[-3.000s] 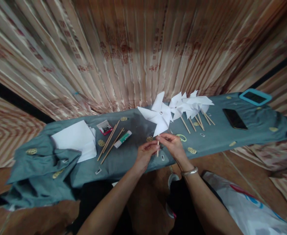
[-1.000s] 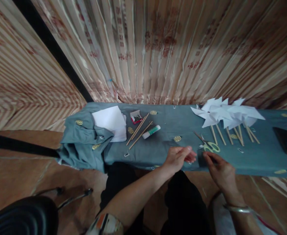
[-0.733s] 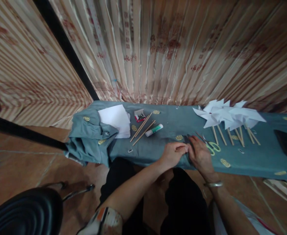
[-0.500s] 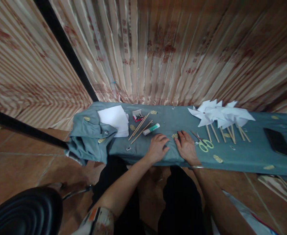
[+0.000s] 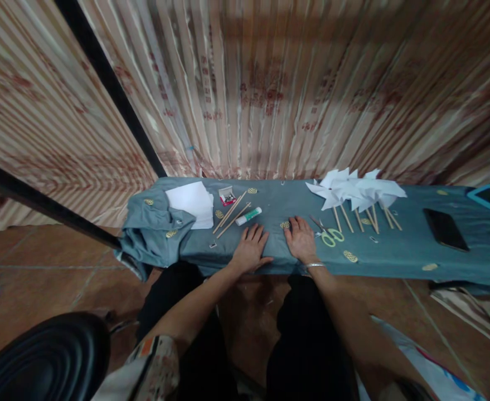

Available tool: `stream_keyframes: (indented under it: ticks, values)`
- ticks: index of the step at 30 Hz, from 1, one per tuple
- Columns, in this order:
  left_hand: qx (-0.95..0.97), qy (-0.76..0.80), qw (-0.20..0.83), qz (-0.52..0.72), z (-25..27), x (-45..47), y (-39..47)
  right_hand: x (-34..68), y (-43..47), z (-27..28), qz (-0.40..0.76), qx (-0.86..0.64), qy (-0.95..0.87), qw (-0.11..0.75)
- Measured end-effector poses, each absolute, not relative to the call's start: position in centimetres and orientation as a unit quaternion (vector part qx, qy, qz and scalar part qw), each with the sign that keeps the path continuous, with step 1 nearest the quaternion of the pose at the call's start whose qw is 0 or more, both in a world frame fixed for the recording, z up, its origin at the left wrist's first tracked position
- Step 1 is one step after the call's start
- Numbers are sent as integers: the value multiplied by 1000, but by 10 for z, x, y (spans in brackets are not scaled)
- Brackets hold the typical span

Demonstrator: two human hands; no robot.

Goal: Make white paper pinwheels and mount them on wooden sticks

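One of the white paper pinwheels (image 5: 353, 190), held upright earlier, now lies with the rest, seemingly seven overlapping, at the right hand's (image 5: 300, 240) two o'clock, long axes eleven-to-five, wooden handles (image 5: 358, 220) toward five. The left hand (image 5: 248, 249) too rests palm-down on the blue-grey cloth-covered surface (image 5: 276, 197), each grip slack. Three loose wooden sticks (image 5: 233, 220) lie at its eleven.

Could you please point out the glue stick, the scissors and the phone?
Glue stick (image 5: 248, 216): head view, middle of its green-and-white barrel.
Scissors (image 5: 324, 229): head view, where blades and handles meet.
Phone (image 5: 445, 229): head view, middle of its dark upper face.
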State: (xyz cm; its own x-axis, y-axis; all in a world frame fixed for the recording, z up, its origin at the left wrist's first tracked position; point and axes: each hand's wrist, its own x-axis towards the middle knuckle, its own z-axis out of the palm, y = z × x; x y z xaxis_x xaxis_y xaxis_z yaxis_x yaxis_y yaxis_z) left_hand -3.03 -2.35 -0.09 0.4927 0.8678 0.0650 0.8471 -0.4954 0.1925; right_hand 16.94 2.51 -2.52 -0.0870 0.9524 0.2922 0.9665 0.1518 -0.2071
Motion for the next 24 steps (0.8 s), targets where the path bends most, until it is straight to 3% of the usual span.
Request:
stream_keyframes:
  ticks: [8, 24]
  values:
    - [859, 505, 65, 60, 4, -27, -23, 168, 27, -25, -11, -650, -734, 196]
    - [769, 601, 185, 113, 7, -26, -24, 168, 28, -27, -6, -651, -730, 209]
